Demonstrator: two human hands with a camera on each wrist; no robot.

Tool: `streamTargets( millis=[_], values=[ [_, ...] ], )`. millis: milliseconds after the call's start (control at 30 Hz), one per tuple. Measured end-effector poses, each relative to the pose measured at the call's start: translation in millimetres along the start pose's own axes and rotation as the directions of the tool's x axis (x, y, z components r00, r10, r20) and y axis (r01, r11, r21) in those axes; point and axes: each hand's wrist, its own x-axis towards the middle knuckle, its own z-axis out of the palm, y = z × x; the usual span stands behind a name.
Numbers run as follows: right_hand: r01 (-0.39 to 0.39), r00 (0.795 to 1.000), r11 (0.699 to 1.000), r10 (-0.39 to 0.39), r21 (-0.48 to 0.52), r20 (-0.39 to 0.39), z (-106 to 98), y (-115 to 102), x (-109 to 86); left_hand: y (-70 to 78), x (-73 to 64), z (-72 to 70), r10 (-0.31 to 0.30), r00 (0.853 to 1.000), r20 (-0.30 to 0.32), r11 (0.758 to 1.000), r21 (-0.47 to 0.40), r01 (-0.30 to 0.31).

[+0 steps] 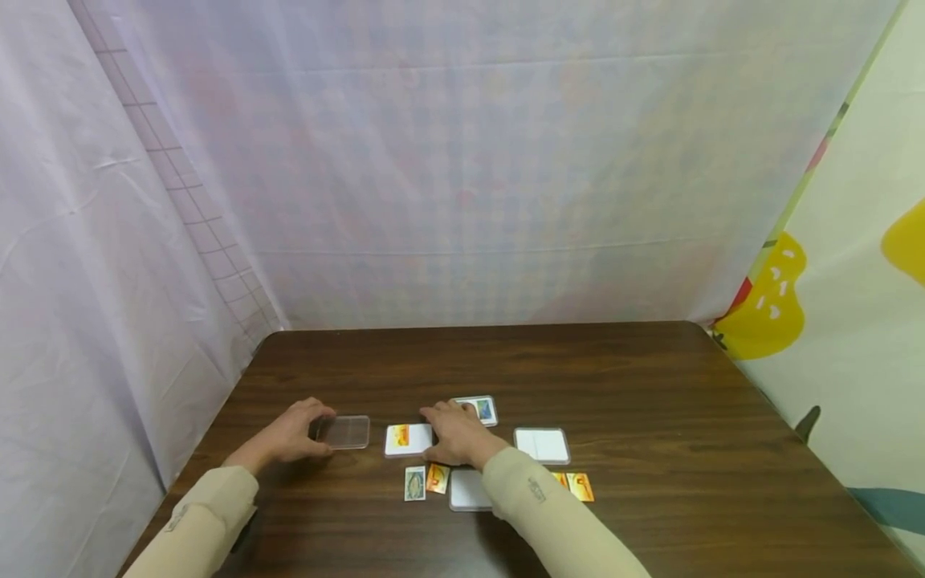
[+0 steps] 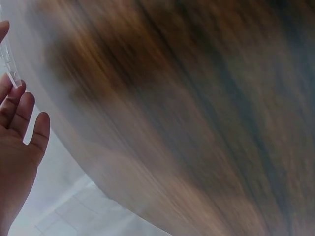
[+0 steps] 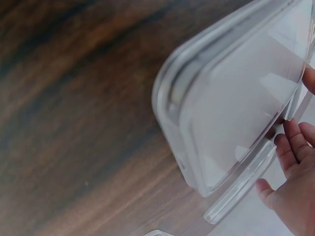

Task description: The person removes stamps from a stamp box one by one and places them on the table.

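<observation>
My left hand [image 1: 292, 437] holds a clear plastic case [image 1: 345, 432] by its left edge on the brown table [image 1: 650, 385]. In the left wrist view, the fingers [image 2: 22, 123] meet the case's clear edge [image 2: 10, 64]; the rest is blurred. My right hand [image 1: 455, 433] lies at the table's middle, at the right edge of a card case with an orange picture [image 1: 407, 439]. Close up, the right wrist view shows a clear case [image 3: 236, 113] whose edge runs between thumb and fingers [image 3: 293, 152]. Another pictured case [image 1: 482, 409] lies just beyond that hand.
A white case [image 1: 542, 445] lies right of my right hand, and another [image 1: 466, 490] is partly under the forearm. Small picture cards [image 1: 415, 483] [image 1: 437, 478] [image 1: 580, 486] lie near the front. Pale sheets hang close behind and on both sides.
</observation>
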Motion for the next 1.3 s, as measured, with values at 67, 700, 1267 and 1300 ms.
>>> streamTargets(
  millis=[67, 700, 1267, 1300],
  values=[
    [-0.002, 1.0, 1.0, 0.002, 0.002, 0.003, 0, 0, 0.2, -2.8, -1.6, -0.4, 0.003, 1.0, -0.001, 1.0, 0.008, -0.003],
    [-0.003, 1.0, 1.0, 0.004, -0.009, 0.012, 2, 2, 1.2, -17.0, -12.0, -6.6, -0.137, 0.99, 0.012, 0.989, 0.053, 0.137],
    [0.004, 1.0, 1.0, -0.003, -0.011, 0.012, 0, 2, 0.4, 9.9, 12.3, 5.3, -0.096, 0.995, -0.042, 0.995, -0.025, 0.095],
    [0.001, 1.0, 1.0, -0.001, -0.01, 0.015, 0, 2, 0.6, 12.3, 14.2, 6.1, -0.096, 0.994, -0.043, 0.995, -0.033, 0.095]
  ],
)
